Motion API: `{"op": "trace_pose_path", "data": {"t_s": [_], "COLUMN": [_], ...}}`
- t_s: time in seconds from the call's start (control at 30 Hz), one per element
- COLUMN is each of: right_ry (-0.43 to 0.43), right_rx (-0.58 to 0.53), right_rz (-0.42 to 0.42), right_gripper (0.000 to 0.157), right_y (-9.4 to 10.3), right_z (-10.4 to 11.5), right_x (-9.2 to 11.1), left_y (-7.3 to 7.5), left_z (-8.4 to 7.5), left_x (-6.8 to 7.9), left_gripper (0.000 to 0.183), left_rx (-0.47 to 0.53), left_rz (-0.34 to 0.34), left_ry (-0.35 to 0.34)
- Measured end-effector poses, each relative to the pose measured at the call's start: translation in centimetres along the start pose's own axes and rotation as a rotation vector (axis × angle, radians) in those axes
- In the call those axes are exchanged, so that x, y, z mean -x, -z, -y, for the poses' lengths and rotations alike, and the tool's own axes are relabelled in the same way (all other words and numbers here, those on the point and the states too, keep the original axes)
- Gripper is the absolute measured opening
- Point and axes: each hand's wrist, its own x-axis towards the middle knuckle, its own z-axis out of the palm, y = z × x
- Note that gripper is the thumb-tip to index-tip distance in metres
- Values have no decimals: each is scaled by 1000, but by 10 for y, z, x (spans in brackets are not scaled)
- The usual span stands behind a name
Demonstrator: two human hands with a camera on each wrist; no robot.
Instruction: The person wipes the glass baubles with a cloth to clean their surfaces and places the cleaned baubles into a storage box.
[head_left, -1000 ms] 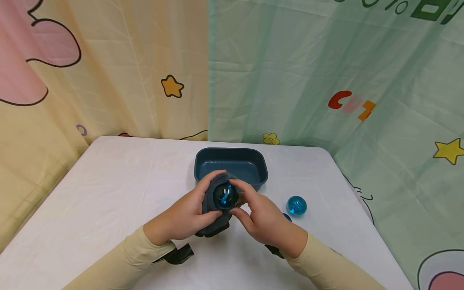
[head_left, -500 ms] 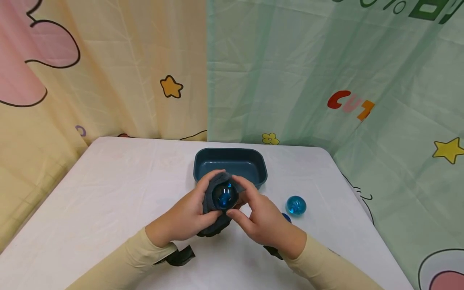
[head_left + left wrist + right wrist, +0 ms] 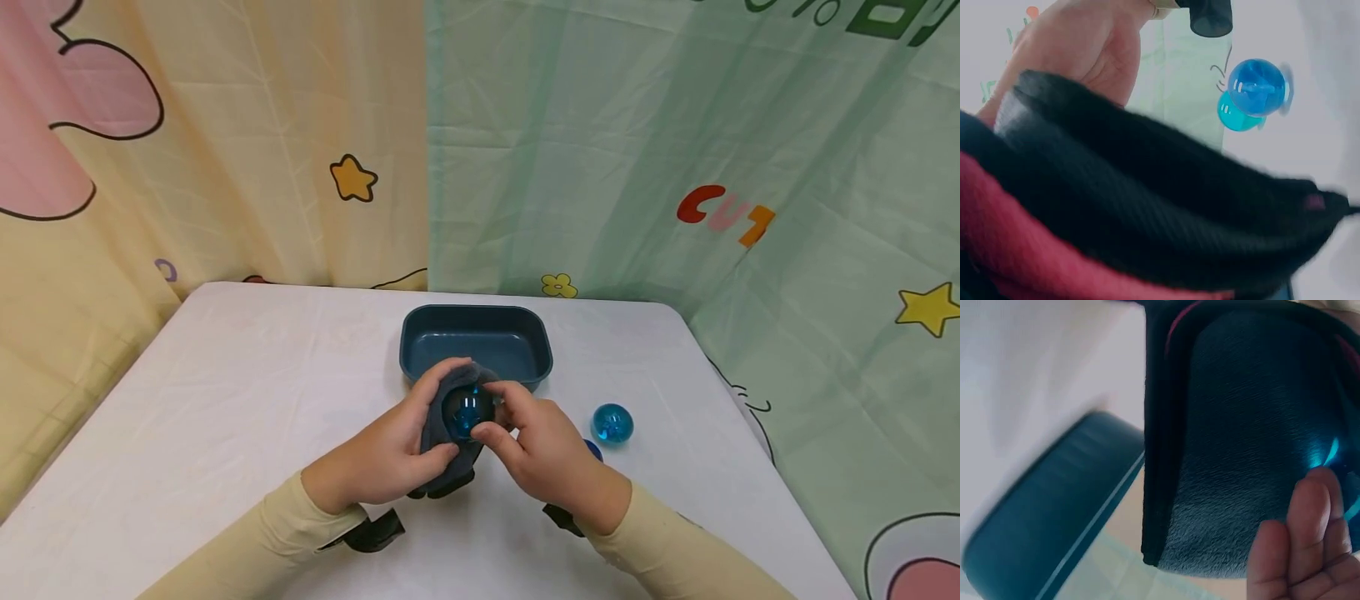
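My left hand holds a dark grey cloth folded around a clear blue ball, over the middle of the table. The right hand pinches the ball's right side between thumb and fingers. In the right wrist view the cloth looks soft with a pink-edged border, and fingertips meet the ball's shiny edge. A red-pink area of cloth shows in the left wrist view. Most of the left hand's fingers are hidden behind the cloth.
Beyond the hands stands a dark blue rectangular basin. A light blue ball lies on the white table to the right. Beside it is a deeper blue ball, partly covered by the right wrist in the head view. Printed curtains hang behind.
The cloth and ball have dropped slightly toward me. My right thumb and fingers have shifted over the ball's right side, and the cloth's upper fold has changed shape.
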Motion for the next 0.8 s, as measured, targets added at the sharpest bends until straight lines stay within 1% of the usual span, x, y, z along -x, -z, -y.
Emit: {"op": "trace_pose_path", "data": {"t_s": [0.07, 0.13, 0.2, 0.27, 0.3, 0.37, 0.47, 0.57, 0.7, 0.8], "right_ry": [-16, -14, 23, 78, 108, 149, 158, 131, 67, 17], "right_rx": [-38, -91, -123, -134, -129, -96, -43, -8, -7, -29], "right_rz": [4, 18, 29, 44, 51, 51, 39, 9, -25, -38], "right_gripper": [44, 49, 60, 71, 75, 77, 71, 66, 56, 49], "right_y": [-2, -3, -3, -3, -2, -1, 0, 0, -2, -2], "right_z": [-1, -2, -2, -3, -3, -3, -1, 2, 3, 4], "right_x": [0, 1, 3, 3, 3, 3, 2, 2, 1, 0], "left_y": [-1, -1, 0, 2, 3, 4, 5, 5, 4, 4], "left_z": [1, 2, 2, 2, 1, -1, -3, -3, -1, 1], "left_x": [0, 0, 0, 0, 0, 0, 0, 0, -1, -1], "left_gripper": [86, 86, 86, 87, 87, 88, 88, 88, 86, 78], "left_rx": [-16, -43, -75, -93, -95, -81, -44, -23, 15, 73], "left_rz": [-9, -21, -37, -51, -55, -53, -43, -28, -7, 18], "left_ry": [-3, -14, -28, -39, -41, -36, -23, -18, -29, -54]}}
